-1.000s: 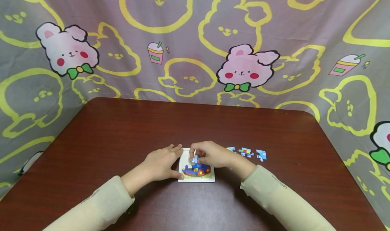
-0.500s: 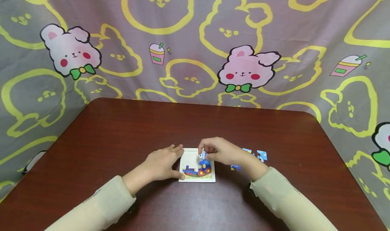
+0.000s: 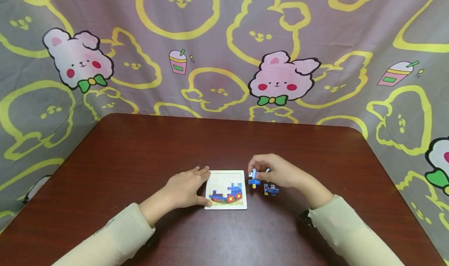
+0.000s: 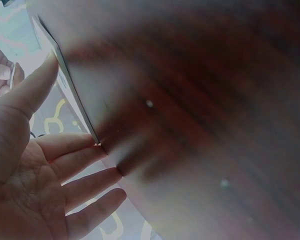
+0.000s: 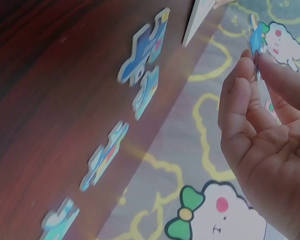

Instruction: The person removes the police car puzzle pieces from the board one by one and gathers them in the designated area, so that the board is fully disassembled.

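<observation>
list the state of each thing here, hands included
Puzzle tray, flat on the table, partly filled, far part bare
Held piece, raised, outside the tray
Loose pieces, lying on the table, not fitted
Left hand, fingers extended, touching the tray
Right hand, pinching the held piece
Printed cloth, hanging behind the table

Resting the left hand (image 3: 184,187) on the left edge of a white puzzle tray (image 3: 224,180), with a partial train picture (image 3: 234,192) along its near edge; pinching a blue piece (image 3: 253,178) in the right hand (image 3: 275,170) just beyond its right edge.
</observation>
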`<state>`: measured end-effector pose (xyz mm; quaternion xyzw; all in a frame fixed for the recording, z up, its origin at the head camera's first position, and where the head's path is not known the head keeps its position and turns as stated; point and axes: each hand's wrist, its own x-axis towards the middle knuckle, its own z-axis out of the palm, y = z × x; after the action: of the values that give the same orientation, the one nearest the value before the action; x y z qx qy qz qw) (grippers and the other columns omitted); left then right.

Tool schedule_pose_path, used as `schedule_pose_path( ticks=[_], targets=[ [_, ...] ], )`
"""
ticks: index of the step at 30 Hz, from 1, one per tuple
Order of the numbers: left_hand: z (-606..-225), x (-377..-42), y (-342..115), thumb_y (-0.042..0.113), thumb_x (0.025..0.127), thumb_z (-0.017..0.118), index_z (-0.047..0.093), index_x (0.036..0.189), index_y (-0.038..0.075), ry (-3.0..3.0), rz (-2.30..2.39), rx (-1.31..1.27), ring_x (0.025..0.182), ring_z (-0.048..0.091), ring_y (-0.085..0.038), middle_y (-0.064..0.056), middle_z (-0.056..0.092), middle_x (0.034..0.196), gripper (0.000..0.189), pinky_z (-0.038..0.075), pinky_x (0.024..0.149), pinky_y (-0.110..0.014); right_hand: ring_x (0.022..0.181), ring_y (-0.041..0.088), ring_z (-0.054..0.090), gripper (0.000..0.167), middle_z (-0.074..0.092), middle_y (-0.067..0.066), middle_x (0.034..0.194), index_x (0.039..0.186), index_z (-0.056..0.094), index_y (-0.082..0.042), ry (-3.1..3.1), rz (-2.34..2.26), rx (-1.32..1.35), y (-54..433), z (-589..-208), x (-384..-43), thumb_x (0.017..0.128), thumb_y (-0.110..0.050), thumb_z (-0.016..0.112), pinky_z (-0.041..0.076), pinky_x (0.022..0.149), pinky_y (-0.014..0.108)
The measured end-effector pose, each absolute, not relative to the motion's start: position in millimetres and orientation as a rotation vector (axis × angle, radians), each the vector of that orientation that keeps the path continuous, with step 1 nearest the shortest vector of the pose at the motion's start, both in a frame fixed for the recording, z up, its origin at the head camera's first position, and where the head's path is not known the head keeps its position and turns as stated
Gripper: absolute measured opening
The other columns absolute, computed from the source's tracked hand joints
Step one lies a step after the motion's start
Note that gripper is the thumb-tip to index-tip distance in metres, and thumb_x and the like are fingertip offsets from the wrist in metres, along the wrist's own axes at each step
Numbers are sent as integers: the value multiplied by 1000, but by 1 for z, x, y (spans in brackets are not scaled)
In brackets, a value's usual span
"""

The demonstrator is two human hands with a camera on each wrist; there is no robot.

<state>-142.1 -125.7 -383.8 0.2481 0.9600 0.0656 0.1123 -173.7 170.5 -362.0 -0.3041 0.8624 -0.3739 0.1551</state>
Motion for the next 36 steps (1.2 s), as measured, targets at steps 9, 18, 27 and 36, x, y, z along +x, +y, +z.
schedule_pose_path(
  ticks=[9,18,27,36],
  targets=[
    [-384,-141,-126,56,75,80,52,144,7,2816,193,725,143,43,-33,-8,45,155,90,47,102,-55,73,11,56,15,61,-1,78,100,66,-14,2517,-1079,-852,194,-363,-169,91,-2,68,47,69,29],
    [-383,-142,-128,57,76,79,51,145,8,2816,183,725,143,43,-33,-8,45,155,90,47,103,-55,73,10,59,17,62,-3,80,100,66,-13,2549,-1063,-798,214,-366,-164,90,0,68,50,70,27],
    [-385,-143,-128,58,76,79,51,145,7,2814,183,734,143,43,-33,-8,44,156,90,47,103,-55,70,10,61,18,64,0,77,99,66,-11,2537,-1054,-813,234,-370,-158,88,2,68,49,66,25],
    [-386,-142,-128,58,75,79,51,145,8,2817,184,737,143,43,-33,-8,44,155,90,48,102,-55,66,6,55,17,62,-2,77,99,66,-13,2520,-981,-757,248,-377,-157,88,0,68,46,60,24]
  ],
)
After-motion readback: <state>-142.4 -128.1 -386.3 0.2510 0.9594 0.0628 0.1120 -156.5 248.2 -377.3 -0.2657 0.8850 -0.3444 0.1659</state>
